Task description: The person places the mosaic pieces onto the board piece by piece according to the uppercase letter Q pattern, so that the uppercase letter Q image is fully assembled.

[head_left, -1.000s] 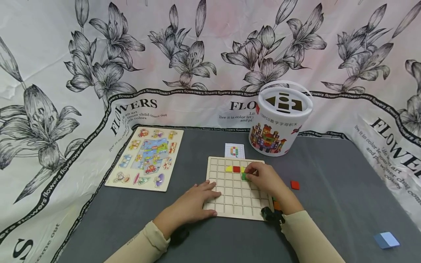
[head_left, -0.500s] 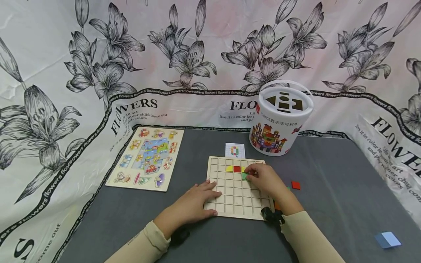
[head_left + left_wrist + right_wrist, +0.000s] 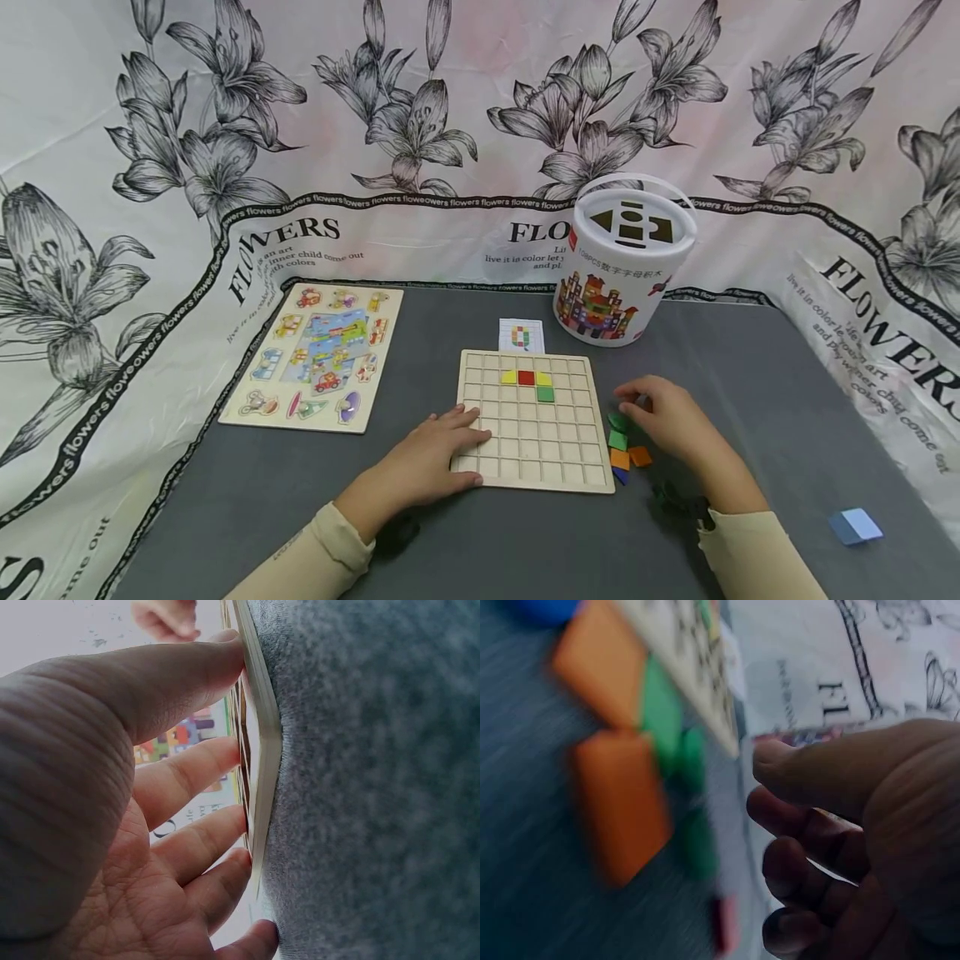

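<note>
A wooden grid board lies flat in the middle of the table. On it sit two yellow pieces, a red square between them and a green square below the right one. My left hand rests on the board's left edge; in the left wrist view its thumb and fingertips touch the rim. Right of the board, my right hand hovers by loose green pieces, holding nothing, fingers bent loosely. Orange pieces and a blue piece lie nearby. The right wrist view is blurred.
A card with a coloured pattern lies behind the board. Further back right stands a white bucket with a slotted lid. A picture puzzle board lies at left, a blue block at far right.
My right hand has let go of the green square on the board and moved right to the loose pieces. The left hand keeps its place. The head view has shifted slightly.
</note>
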`<act>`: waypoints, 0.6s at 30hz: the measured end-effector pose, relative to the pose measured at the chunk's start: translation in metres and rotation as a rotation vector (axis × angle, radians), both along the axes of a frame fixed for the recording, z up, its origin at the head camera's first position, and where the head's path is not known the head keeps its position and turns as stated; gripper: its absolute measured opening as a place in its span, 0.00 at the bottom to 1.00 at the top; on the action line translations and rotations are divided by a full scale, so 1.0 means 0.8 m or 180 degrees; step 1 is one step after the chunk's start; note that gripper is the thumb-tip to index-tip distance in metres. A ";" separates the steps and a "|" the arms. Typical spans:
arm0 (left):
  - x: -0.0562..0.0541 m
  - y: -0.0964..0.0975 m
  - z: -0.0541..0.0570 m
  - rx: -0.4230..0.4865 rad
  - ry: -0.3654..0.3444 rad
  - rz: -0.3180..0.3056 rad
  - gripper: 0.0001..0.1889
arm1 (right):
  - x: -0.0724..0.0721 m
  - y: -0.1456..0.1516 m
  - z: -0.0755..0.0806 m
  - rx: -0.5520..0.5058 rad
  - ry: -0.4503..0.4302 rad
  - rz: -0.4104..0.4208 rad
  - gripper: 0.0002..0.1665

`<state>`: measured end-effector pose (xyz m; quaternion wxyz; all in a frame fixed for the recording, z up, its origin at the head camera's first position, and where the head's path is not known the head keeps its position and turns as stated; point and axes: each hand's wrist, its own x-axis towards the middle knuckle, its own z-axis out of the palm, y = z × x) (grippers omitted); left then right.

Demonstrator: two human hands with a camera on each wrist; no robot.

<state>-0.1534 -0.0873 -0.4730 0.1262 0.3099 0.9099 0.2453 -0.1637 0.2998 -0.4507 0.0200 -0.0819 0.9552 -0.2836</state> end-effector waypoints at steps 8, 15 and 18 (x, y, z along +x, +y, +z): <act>0.000 -0.003 0.002 0.0023 -0.0013 -0.0001 0.32 | 0.031 0.020 -0.017 0.0051 0.0296 0.0067 0.13; -0.001 -0.002 0.000 -0.0005 -0.0019 -0.0012 0.32 | 0.036 0.000 -0.017 0.0103 0.0004 0.0260 0.11; -0.001 -0.001 0.000 -0.0004 -0.0016 -0.0025 0.32 | 0.037 -0.005 -0.018 0.0156 -0.0126 0.0178 0.12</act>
